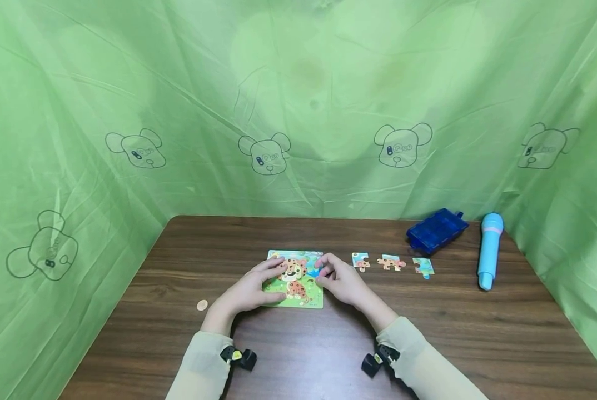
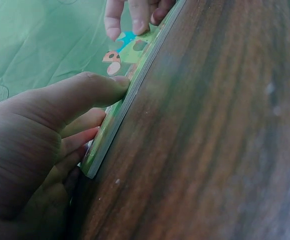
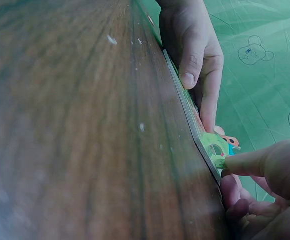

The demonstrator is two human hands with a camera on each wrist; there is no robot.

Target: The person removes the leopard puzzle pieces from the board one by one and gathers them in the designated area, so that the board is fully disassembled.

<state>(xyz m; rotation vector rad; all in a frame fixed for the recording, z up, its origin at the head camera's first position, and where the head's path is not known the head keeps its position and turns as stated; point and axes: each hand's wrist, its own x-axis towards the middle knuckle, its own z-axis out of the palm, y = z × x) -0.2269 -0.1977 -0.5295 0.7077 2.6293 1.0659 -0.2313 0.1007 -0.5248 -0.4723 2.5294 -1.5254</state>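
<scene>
On the table lies a jigsaw board (image 1: pixel 278 300) with a spotted cartoon leopard on a green and blue scene. My left hand (image 1: pixel 245 290) rests across its left side, fingers spread fairly straight and the thumb (image 2: pixel 116 87) on the near edge. At the board's right side, my right hand (image 1: pixel 346 282) pinches a puzzle piece (image 2: pixel 135 52) between thumb and fingers. This piece is green with blue and a spotted orange part, and it stands tilted up over the board in both wrist views. Its lower edge is partly hidden.
Three loose puzzle pieces lie right of the board: a left one (image 1: pixel 360 260), a middle one (image 1: pixel 391 262) and a right one (image 1: pixel 423 266). Beyond them are a dark blue case (image 1: pixel 436 230) and a light blue toy microphone (image 1: pixel 489 253). A small round disc (image 1: pixel 202 305) lies left.
</scene>
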